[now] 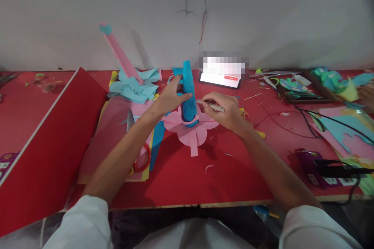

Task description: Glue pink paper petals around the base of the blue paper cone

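My left hand [169,97] is closed around a blue paper tube [189,89], its thumb pressed on the near side. The tube stands nearly upright in the middle of a pink paper flower [188,138], where a curled pink strip [191,121] runs round its foot. A pink tab sticks out from the flower towards me. In my right hand [226,105] a pale pen [215,106] is gripped, its tip pointing left, close to the tube. Whether the tip touches the tube I cannot tell.
Red-handled scissors [142,157] lie on paper sheets to the left, beside an upright red board [58,136]. Crumpled light-blue paper [133,89] sits behind. A lit phone [222,76] leans on the wall. Cables [336,122], a wooden tray [309,99] and coloured paper are at right.
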Motion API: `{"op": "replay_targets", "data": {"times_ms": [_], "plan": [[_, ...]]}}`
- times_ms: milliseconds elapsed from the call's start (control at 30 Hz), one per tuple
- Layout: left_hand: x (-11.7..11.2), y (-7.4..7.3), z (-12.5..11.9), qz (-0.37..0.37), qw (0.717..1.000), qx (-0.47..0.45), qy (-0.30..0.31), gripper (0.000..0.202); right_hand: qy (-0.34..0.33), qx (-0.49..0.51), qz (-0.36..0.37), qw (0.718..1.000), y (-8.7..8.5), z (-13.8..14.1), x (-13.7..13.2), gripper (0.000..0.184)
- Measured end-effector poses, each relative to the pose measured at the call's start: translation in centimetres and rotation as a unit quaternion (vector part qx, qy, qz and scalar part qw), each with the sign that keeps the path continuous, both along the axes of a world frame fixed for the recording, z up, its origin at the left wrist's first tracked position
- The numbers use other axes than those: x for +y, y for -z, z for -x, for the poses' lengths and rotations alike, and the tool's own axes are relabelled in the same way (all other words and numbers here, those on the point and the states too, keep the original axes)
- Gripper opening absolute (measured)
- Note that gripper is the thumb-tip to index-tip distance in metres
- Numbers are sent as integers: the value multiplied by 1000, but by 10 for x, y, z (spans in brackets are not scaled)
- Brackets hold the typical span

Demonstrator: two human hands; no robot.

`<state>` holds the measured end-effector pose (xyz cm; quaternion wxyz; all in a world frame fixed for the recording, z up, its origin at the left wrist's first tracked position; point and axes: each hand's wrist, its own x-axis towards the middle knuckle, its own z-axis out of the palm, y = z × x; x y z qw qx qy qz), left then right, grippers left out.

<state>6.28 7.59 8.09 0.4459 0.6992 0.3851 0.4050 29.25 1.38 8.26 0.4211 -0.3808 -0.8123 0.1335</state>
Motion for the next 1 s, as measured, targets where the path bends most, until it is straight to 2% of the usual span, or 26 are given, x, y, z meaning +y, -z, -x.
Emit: {"op": "replay_targets", "data": {"times_ms": [200,433,667,1000], "plan": [[-2,-2,0,6,1000,-2,8,40,-38,2,-1,999,1,4,0,17],[0,1,0,-2,1000,12,-3,44,0,7,7,1000,2,4,0,20],[1,1,0,-2,1000,8,4,46,-14,-2,-17,1000,-2,3,-2,20],[-3,-2,-1,4,1000,10,-1,47,-8,6,7,1000,-1,7,-3,21]]}}
